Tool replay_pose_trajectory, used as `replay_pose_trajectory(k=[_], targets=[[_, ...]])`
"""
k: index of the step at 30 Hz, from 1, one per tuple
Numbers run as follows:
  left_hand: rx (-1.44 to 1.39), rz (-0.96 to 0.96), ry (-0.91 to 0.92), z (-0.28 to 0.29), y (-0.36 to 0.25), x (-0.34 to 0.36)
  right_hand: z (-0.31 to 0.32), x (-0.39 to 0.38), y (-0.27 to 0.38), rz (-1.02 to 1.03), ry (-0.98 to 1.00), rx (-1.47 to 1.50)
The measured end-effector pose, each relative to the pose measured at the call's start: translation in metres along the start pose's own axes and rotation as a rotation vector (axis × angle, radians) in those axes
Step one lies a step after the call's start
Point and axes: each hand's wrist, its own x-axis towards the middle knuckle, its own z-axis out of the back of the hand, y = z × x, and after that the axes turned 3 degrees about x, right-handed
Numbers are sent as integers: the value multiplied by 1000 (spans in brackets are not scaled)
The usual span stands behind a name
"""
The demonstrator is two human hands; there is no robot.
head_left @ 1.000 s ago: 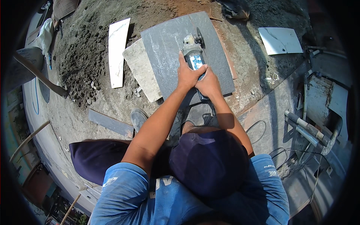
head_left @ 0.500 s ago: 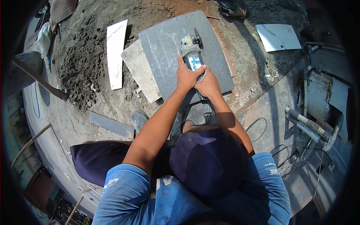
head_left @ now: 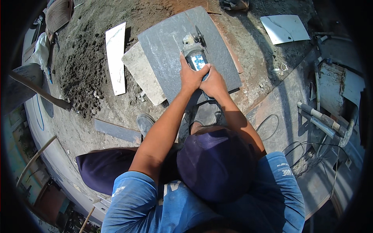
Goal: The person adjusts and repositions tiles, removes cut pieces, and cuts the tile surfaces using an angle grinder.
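Both of my hands are closed around an angle grinder [head_left: 197,60] with a grey head and a blue-and-white body. My left hand [head_left: 190,79] wraps its left side, with a finger stretched toward the head. My right hand [head_left: 215,82] grips the rear of the body from the right. The thin cutting disc [head_left: 199,37] stands on edge at the head's right side, over a dark grey tile [head_left: 161,48]. A faint line runs on the tile's surface beyond the disc. Whether the disc touches the tile or spins, I cannot tell.
A pale slab [head_left: 142,72] lies partly under the tile. White marbled pieces lie left [head_left: 116,58] and right [head_left: 284,29]. A dark strip [head_left: 117,131] is near my foot [head_left: 145,123]. Loose soil [head_left: 81,66] spreads left; pipes [head_left: 320,119] and a cable [head_left: 268,126] are right.
The whole scene has shifted slightly up and left in the view. The grinder keeps nearly the same place over the tile, and both hands keep their hold.
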Motion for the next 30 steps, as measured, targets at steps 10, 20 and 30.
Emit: replay_pose_trajectory(k=[10, 20, 30], targets=[[32, -22, -30, -2, 7, -1, -1, -2, -1, -7, 11, 6], [12, 3, -5, -1, 4, -6, -1, -5, -5, -2, 5, 12], [26, -19, -27, -2, 3, -12, 0, -11, -4, 14, 2, 12]])
